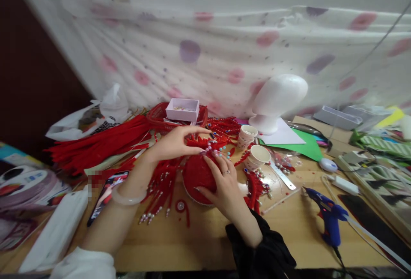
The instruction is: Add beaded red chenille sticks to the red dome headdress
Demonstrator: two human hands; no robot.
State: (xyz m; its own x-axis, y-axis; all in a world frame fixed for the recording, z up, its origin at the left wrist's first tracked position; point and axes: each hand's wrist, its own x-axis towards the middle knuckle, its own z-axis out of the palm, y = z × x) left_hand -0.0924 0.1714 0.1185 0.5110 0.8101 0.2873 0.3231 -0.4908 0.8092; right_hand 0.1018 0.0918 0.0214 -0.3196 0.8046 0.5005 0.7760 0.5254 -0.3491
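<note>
A red fabric dome (pixel 197 178) with a beaded lower edge sits on the wooden table in front of me. Pearl-headed pins (pixel 214 148), pink, white and pale blue, stand in a cluster at its top. My left hand (pixel 176 142), a pale bangle on its wrist, curves round the dome's far left side, with red frilly material (pixel 205 141) between thumb and fingers. Wearing a ring, my right hand (pixel 223 180) grips the dome from the right. Its thumb lies on the near side and its fingertips are at the pins. What the fingertips pinch is too small to tell.
Paper cups (pixel 259 155) stand right of the dome, before a white mannequin head (pixel 279 99). A blue glue gun (pixel 330 217) lies at right. Left are red beaded tassels (pixel 162 187), a phone (pixel 107 197) and a red basket (pixel 157 116) carrying a white box (pixel 182 109).
</note>
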